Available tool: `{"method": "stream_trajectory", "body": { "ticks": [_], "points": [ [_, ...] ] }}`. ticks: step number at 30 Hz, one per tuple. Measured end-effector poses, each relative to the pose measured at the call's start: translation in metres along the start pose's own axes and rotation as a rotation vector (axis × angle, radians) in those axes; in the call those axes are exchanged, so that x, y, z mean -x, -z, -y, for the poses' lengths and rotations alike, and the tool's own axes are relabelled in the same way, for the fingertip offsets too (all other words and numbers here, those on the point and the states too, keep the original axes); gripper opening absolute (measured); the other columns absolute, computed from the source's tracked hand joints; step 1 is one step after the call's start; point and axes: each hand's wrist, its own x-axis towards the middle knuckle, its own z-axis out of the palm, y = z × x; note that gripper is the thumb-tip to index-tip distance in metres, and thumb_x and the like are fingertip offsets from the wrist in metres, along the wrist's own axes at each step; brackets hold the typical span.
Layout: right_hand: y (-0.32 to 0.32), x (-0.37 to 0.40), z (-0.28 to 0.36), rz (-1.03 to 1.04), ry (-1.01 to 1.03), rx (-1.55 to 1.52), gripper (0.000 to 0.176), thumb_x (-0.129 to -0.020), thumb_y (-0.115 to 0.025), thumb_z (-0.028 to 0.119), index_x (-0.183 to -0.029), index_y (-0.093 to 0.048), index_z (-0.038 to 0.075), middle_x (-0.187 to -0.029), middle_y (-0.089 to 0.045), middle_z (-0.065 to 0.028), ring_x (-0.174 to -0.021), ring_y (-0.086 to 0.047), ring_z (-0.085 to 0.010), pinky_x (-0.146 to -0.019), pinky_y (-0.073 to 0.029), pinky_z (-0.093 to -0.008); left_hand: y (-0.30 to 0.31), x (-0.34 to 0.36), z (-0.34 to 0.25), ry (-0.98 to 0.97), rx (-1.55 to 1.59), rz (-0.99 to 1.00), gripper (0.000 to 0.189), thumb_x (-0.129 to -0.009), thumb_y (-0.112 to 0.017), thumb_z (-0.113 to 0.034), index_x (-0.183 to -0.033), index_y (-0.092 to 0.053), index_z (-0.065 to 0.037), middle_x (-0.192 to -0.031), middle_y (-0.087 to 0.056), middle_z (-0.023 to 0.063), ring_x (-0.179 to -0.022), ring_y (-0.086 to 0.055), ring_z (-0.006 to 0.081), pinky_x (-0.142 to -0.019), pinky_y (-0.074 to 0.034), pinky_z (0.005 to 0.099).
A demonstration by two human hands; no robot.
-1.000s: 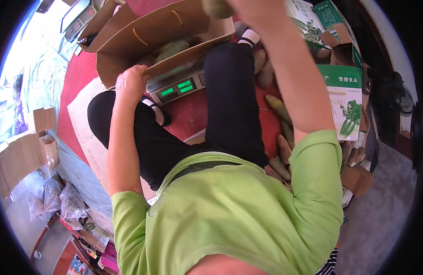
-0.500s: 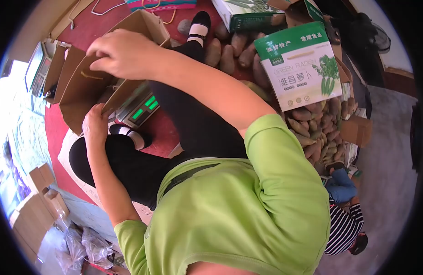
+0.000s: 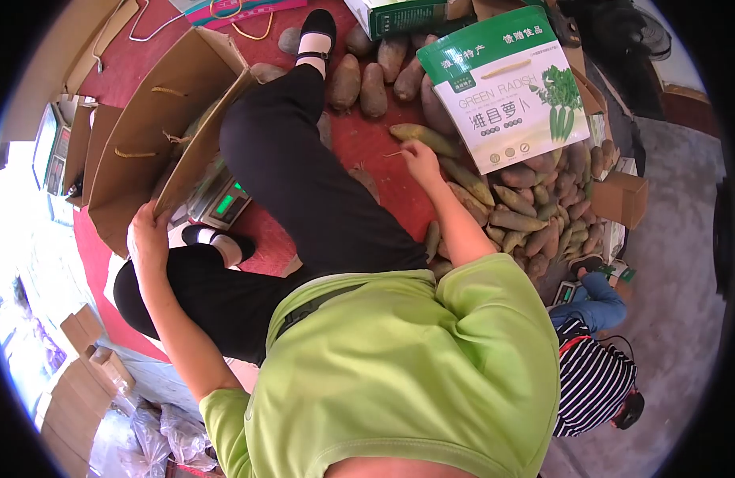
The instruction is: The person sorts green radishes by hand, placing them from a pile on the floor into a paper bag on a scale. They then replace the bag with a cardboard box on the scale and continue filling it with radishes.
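My left hand is closed on the near edge of a tall open cardboard box with rope handles. The box leans beside a digital scale with green lit digits. My right hand is over the red floor covering, its fingers drawn together against or just beside a long green radish. A thin tan strand sticks out left of those fingertips; what they grip is partly hidden. Loose brownish-green radishes lie beyond my foot, and a large heap of radishes is to the right.
A printed green-and-white radish carton rests on the heap. Another carton stands at the back. My outstretched leg separates box and heap. At lower right, a person in a striped top crouches. Plastic bags lie at lower left.
My right hand has left the box's upper edge and moved right to the radishes. My left hand still holds the box, whose opening now faces me more.
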Motion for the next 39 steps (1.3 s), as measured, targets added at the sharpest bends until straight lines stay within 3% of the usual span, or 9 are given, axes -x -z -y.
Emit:
{"method": "stream_trajectory", "body": {
  "ticks": [2, 6, 16, 24, 29, 33, 35, 38, 39],
  "points": [
    [0.006, 0.013, -0.031, 0.049, -0.205, 0.165, 0.024, -0.081, -0.066, 0.018, -0.102, -0.064, 0.008, -0.102, -0.065, -0.0174, -0.098, -0.060, -0.0337, -0.085, -0.048, -0.0409, 0.001, 0.000, -0.002, 0.024, -0.012, 0.017, 0.024, -0.081, -0.062, -0.014, -0.102, -0.065, -0.004, -0.094, -0.064, 0.0184, -0.090, -0.061, 0.0371, -0.078, -0.047, 0.0424],
    [0.025, 0.014, -0.046, 0.048, -0.326, 0.350, 0.032, -0.078, -0.069, 0.018, -0.108, -0.062, 0.010, -0.109, -0.061, -0.0178, -0.104, -0.057, -0.0341, -0.089, -0.046, -0.0419, 0.001, -0.001, -0.002, 0.019, -0.007, 0.006, 0.024, -0.081, -0.062, -0.014, -0.102, -0.064, -0.004, -0.094, -0.064, 0.0183, -0.089, -0.061, 0.0369, -0.077, -0.047, 0.0418],
    [0.024, -0.042, -0.028, 0.144, -0.088, 0.658, 0.064, -0.074, -0.074, 0.020, -0.131, -0.044, 0.016, -0.130, -0.048, -0.0086, -0.120, -0.047, -0.0303, -0.098, -0.043, -0.0486, 0.000, 0.000, -0.003, 0.020, 0.026, -0.024, 0.022, -0.080, -0.062, -0.012, -0.100, -0.064, -0.003, -0.090, -0.063, 0.0177, -0.087, -0.060, 0.0372, -0.075, -0.046, 0.0418],
    [0.020, -0.056, -0.019, 0.269, -0.065, 0.826, 0.062, -0.068, -0.077, 0.031, -0.122, -0.049, 0.018, -0.119, -0.056, -0.0049, -0.115, -0.051, -0.0251, -0.086, -0.045, -0.0500, 0.002, 0.000, -0.004, 0.004, -0.005, -0.048, 0.021, -0.079, -0.062, -0.013, -0.097, -0.063, -0.001, -0.091, -0.062, 0.0173, -0.091, -0.059, 0.0363, -0.077, -0.046, 0.0408],
    [0.002, -0.036, -0.013, 0.529, -0.026, 0.826, 0.092, -0.062, -0.083, 0.032, -0.140, -0.033, 0.024, -0.134, -0.047, -0.0032, -0.126, -0.043, -0.0246, -0.098, -0.039, -0.0526, 0.007, 0.002, -0.014, 0.022, -0.001, -0.053, 0.016, -0.081, -0.058, -0.013, -0.094, -0.064, -0.006, -0.086, -0.061, 0.0155, -0.086, -0.060, 0.0352, -0.074, -0.046, 0.0407],
    [-0.030, -0.013, -0.017, 0.631, -0.095, 0.890, 0.073, -0.070, -0.077, 0.026, -0.134, -0.041, 0.023, -0.131, -0.048, -0.0030, -0.125, -0.043, -0.0243, -0.095, -0.041, -0.0522, 0.011, 0.002, -0.019, 0.061, -0.004, -0.027, 0.014, -0.080, -0.058, -0.012, -0.092, -0.063, -0.006, -0.086, -0.061, 0.0157, -0.086, -0.060, 0.0357, -0.074, -0.047, 0.0414],
    [-0.048, 0.004, -0.034, 0.581, -0.025, 0.977, 0.051, -0.077, -0.068, 0.018, -0.124, -0.048, 0.020, -0.124, -0.051, -0.0039, -0.121, -0.046, -0.0248, -0.092, -0.042, -0.0510, 0.008, 0.002, -0.012, 0.057, 0.003, -0.026, 0.015, -0.079, -0.060, -0.012, -0.092, -0.063, -0.005, -0.085, -0.061, 0.0157, -0.084, -0.060, 0.0349, -0.073, -0.046, 0.0409],
    [-0.043, 0.012, -0.024, 0.576, 0.027, 0.972, 0.037, -0.081, -0.060, 0.012, -0.117, -0.052, 0.018, -0.119, -0.052, -0.0051, -0.117, -0.048, -0.0255, -0.090, -0.044, -0.0496, 0.007, 0.000, -0.011, 0.037, 0.017, -0.039, 0.016, -0.079, -0.062, -0.012, -0.092, -0.062, -0.004, -0.084, -0.061, 0.0156, -0.082, -0.060, 0.0344, -0.072, -0.046, 0.0406],
    [-0.040, 0.011, -0.017, 0.603, 0.039, 0.991, 0.043, -0.078, -0.067, 0.016, -0.118, -0.052, 0.018, -0.121, -0.051, -0.0058, -0.117, -0.049, -0.0260, -0.089, -0.044, -0.0497, 0.007, 0.001, -0.012, 0.031, 0.025, -0.043, 0.016, -0.079, -0.062, -0.012, -0.092, -0.062, -0.004, -0.084, -0.061, 0.0155, -0.082, -0.060, 0.0347, -0.072, -0.046, 0.0409]
  ]
}}
